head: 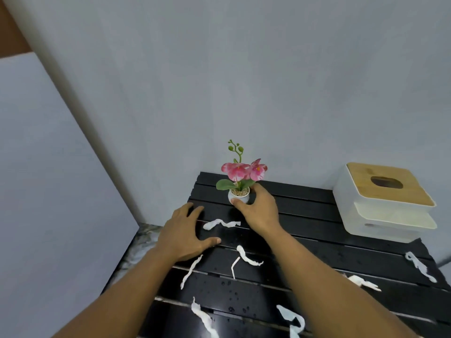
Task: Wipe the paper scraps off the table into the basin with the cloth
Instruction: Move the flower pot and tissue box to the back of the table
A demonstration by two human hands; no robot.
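Several white twisted paper scraps lie scattered over the black slatted table (305, 211), one (220, 223) between my hands, another (247, 256) just below it, others toward the near and right edges. My right hand (258, 208) is closed around a small white pot (239, 197) holding a pink artificial orchid at the table's back. My left hand (184, 234) rests flat on the table's left part, fingers spread, holding nothing. No cloth and no basin appear in view.
A white tissue box with a wooden lid (383, 203) stands at the table's back right corner. A grey wall rises right behind the table. Left of the table is a marbled floor (141, 245) and a white panel. Water droplets dot the slats.
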